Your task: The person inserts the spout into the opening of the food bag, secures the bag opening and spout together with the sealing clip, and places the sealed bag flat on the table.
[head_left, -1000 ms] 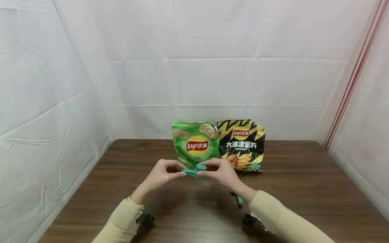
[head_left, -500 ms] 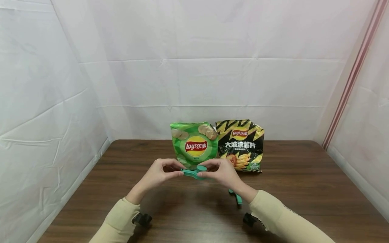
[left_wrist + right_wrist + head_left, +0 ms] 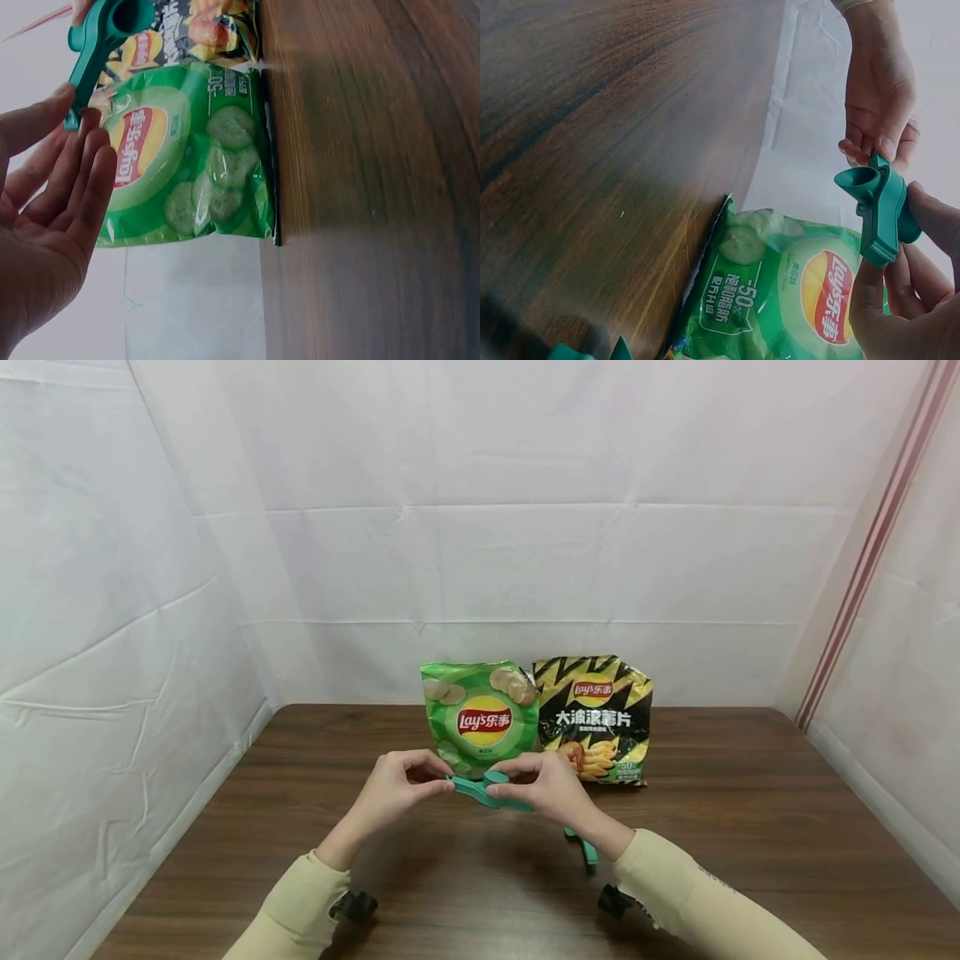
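Both hands hold one teal bag clip with a round cap and a funnel-like pouring spout (image 3: 885,214) above the table. My left hand (image 3: 390,793) pinches the narrow end of this clip between thumb and fingertips. Thumb and fingers of my right hand (image 3: 553,787) grip it at the round cap, and a strip of it shows beneath the right thumb. Behind the hands a green chip bag (image 3: 483,718) stands upright. To its right is a black and yellow chip bag (image 3: 596,714). A second teal clip (image 3: 589,853) lies on the table, partly hidden by the right wrist.
The dark wooden table (image 3: 712,827) reaches back to a white cloth (image 3: 525,552) that hangs behind and at both sides. Black camera mounts (image 3: 354,906) hang under both wrists, near the sleeves.
The clip has turned a little in the hands, and a longer strip of it now shows under the right thumb. Both hands stay nearly in place, and the chip bags stand as before.
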The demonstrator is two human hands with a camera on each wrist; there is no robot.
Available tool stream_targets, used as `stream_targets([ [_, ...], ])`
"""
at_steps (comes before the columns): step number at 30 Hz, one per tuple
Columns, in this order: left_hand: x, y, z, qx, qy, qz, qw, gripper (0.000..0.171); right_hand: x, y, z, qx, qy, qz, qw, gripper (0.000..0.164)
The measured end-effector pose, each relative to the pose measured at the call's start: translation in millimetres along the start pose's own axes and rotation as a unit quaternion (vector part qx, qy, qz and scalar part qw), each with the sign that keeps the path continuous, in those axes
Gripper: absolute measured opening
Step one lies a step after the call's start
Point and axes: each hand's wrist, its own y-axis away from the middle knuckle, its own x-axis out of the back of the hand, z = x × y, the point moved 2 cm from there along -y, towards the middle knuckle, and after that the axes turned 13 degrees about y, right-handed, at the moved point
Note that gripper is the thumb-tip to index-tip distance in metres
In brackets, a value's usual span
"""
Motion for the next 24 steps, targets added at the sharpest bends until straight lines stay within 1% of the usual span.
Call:
stream_targets([
  [3,-2.0,0.4,1.4,-0.014,-0.016,0.021,0.9995,0.01,0.0,-0.7,0.4,-0.001,0.001,0.002,1.0,0.028],
  [7,-4.8,0.5,6.2,-0.024,-0.035,0.043,0.9982,0.009,0.2,-1.1,-0.1,0.0,0.007,0.008,1.0,0.03],
  [11,-8.4,4.5,24.2,-0.041,-0.05,0.057,0.9963,0.009,-0.5,-1.7,-0.3,-0.005,0.011,0.008,1.0,0.033],
  [14,-10.8,8.5,38.6,-0.064,-0.06,0.066,0.994,0.009,-0.9,-1.9,-0.4,-0.003,0.012,0.009,1.0,0.033],
  [17,-12.0,10.5,43.9,-0.091,-0.068,0.076,0.9906,0.01,-0.6,-1.9,-0.7,-0.001,0.009,0.012,1.0,0.032],
  [20,-12.7,11.6,44.2,-0.12,-0.075,0.085,0.9863,0.012,-0.5,-2.2,-0.8,-0.006,0.005,0.016,1.0,0.031],
  [23,-13.5,12.6,42.7,-0.137,-0.084,0.092,0.9827,0.013,-0.6,-1.7,-2.6,-0.012,0.003,0.016,1.0,0.031],
  [24,-13.8,13.0,41.7,-0.143,-0.087,0.094,0.9815,0.013,1.2,-0.3,-7.1,-0.013,0.005,0.016,1.0,0.03],
])
